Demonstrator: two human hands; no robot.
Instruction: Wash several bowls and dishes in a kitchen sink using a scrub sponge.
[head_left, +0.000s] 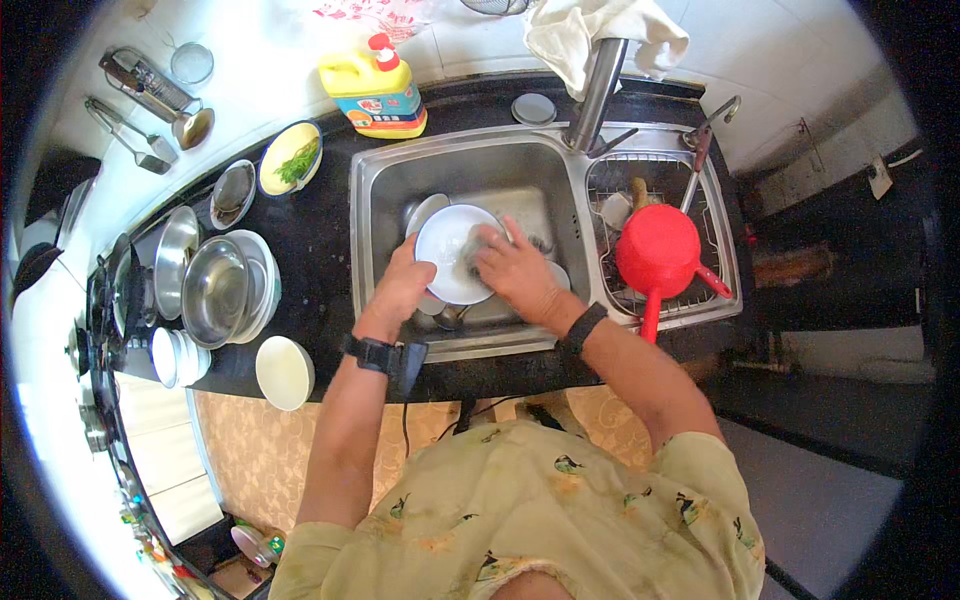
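Note:
A white bowl with a blue rim (442, 251) is tilted above the large basin of the stainless steel sink (469, 165). My left hand (401, 279) grips it by its left edge, thumb over the rim. Inside the bowl, my right hand (517, 270) presses a greyish scrubber (472, 253), blurred by motion and partly covered by the fingers. Beneath the bowl lie more dishes, among them a pale dish (427, 210) and a metal ladle or spoon (451, 318), mostly hidden.
A red plastic ladle (658, 251) lies over the wire rack in the right basin. The faucet (600, 94), draped with a cloth (570, 37), rises behind. Left of the sink are metal basins (215, 292), a cream bowl (285, 373), stacked bowls (178, 358) and a yellow detergent jug (375, 97).

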